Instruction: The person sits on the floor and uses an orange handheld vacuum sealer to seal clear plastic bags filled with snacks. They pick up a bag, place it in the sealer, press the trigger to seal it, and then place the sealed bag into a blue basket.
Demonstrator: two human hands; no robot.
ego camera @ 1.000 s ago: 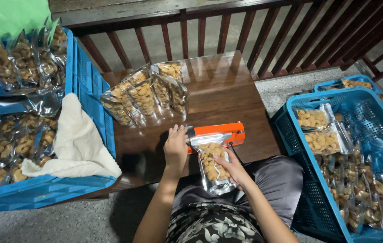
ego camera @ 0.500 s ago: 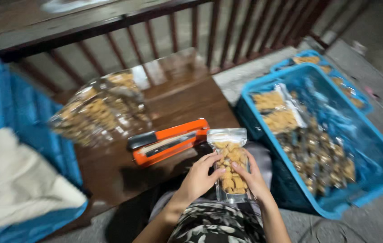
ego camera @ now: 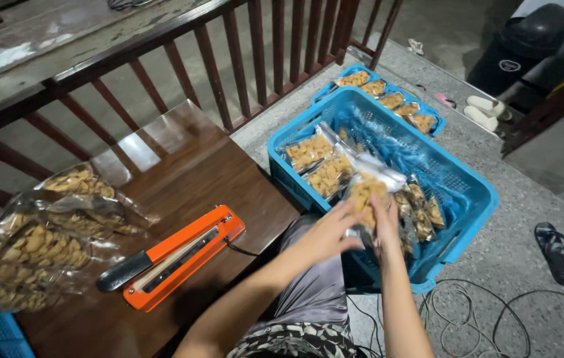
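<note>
Holding a snack bag (ego camera: 366,193) over the bag-filled blue crate (ego camera: 474,199), both hands (ego camera: 355,229).

bare forearms, patterned top, grey trousers

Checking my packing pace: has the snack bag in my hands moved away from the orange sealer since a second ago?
Yes. The snack bag, held in both hands, has gone from the orange sealer rightward over the blue crate.

Gloss on the counter, gloss on the bags

Dark polished wooden counter (ego camera: 182,166) gleams; clear crinkly plastic snack bags (ego camera: 36,245) shine; blue lattice plastic crate (ego camera: 454,172) looks smooth; speckled stone floor (ego camera: 527,232) sits rough, matt.
</note>
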